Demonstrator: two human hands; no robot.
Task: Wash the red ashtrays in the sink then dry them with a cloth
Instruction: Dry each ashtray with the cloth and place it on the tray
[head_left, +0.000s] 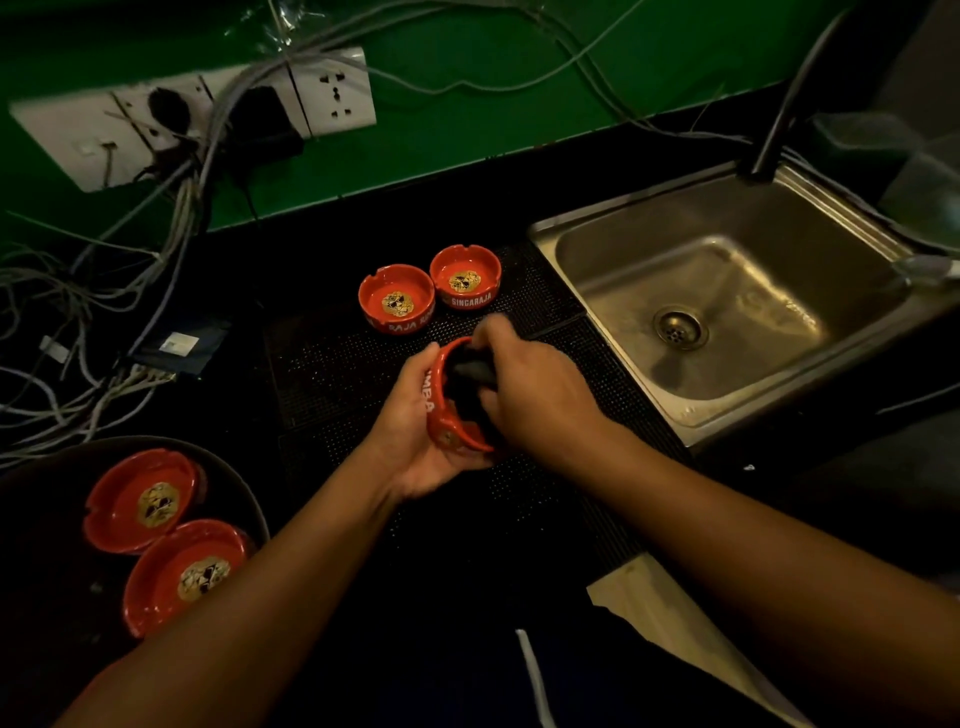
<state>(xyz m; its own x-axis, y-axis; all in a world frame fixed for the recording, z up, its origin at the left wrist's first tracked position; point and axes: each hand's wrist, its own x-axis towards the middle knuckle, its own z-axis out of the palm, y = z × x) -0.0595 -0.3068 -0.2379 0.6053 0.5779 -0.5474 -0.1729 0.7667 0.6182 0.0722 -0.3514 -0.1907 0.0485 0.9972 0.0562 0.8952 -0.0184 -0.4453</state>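
My left hand (410, 431) grips a red ashtray (441, 410) tilted on its side above the black mat (332, 374). My right hand (530, 384) holds a dark cloth (470, 371) pushed into the ashtray's bowl. Two red ashtrays, one (396, 299) to the left and one (466, 277) to the right, stand upright on the mat behind my hands. Two more red ashtrays, one (140, 499) behind and one (187, 574) in front, lie on a dark round tray (31, 519) at the lower left. The steel sink (727, 291) is to the right, with nothing in it.
A dark tap (789, 98) rises at the sink's back edge. White wall sockets (208, 109) and a tangle of cables (93, 322) fill the left side by the green wall. A pale sheet (654, 618) lies at the counter's front right.
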